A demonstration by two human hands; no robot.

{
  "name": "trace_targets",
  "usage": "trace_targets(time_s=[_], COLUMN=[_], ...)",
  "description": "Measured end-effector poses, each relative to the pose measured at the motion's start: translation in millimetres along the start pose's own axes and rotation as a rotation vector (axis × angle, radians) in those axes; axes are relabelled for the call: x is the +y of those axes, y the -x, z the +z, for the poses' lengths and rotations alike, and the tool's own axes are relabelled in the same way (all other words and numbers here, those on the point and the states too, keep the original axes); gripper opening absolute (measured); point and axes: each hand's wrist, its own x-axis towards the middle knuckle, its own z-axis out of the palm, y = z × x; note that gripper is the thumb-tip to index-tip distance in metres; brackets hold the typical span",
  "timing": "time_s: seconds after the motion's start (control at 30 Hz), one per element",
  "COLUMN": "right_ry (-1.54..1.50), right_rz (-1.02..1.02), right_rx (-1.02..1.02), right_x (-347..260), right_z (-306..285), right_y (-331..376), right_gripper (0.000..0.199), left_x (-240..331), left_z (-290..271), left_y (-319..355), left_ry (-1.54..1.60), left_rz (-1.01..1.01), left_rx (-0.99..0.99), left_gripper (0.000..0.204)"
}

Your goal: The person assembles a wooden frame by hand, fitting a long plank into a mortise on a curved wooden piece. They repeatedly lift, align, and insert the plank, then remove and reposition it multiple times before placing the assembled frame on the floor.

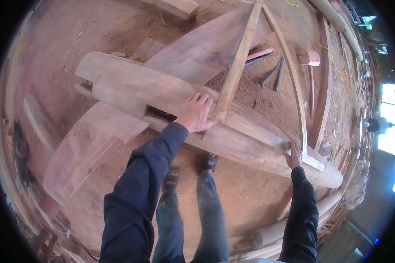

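Observation:
A long, pale, rounded wooden post (pixel 131 83) lies slantwise before me, with a dark rectangular slot (pixel 159 113) cut through it. My left hand (pixel 194 113) is closed over its middle, fingers bent across the top beside the slot. Close to my left thumb is the lower end of a wooden slat (pixel 239 61). Farther right, my right hand (pixel 295 156) grips the post near its tapering end. A second, thinner slat (pixel 289 65) comes down beside those fingers; whether they touch it I cannot tell. The two slats meet at the top of the view.
Under the post, a broad flat timber (pixel 92 147) crosses at an angle. Several dark metal tools (pixel 273 74) lie on the dirt floor near a wooden block (pixel 308 57). Logs (pixel 285 228) are at lower right, a long beam (pixel 324 87) at right. My sandaled feet (pixel 210 162) stand close to the post.

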Motion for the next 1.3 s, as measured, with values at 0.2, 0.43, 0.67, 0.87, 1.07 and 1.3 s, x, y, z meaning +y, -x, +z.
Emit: trace_targets(time_s=[0.2,0.43,0.67,0.87,1.07,1.3], right_ry=[0.027,0.013,0.038,-0.259,-0.224,-0.080], right_rz=[-0.020,-0.023,0.055,0.017,0.196,0.579], right_rx=[-0.017,-0.027,-0.210,-0.113,-0.037,0.468], right_x=[-4,-2,58,-9,-117,-34], right_z=[-6,-2,15,0,28,40], right_y=[-2,-1,-3,-51,-83,-67], right_gripper=[0.067,0.071,0.077,0.075,0.070,0.087], left_x=[31,25,38,59,39,60], left_z=[45,53,57,58,81,69], left_y=[-18,-13,-23,-37,-51,-81], left_ry=[-0.241,-0.197,-0.272,-0.249,-0.285,-0.380], left_rz=[-0.192,-0.115,-0.161,-0.216,-0.339,-0.622], left_rx=[0.087,0.218,-0.039,0.040,0.117,0.069], left_gripper=[0.085,0.092,0.089,0.104,0.106,0.097])
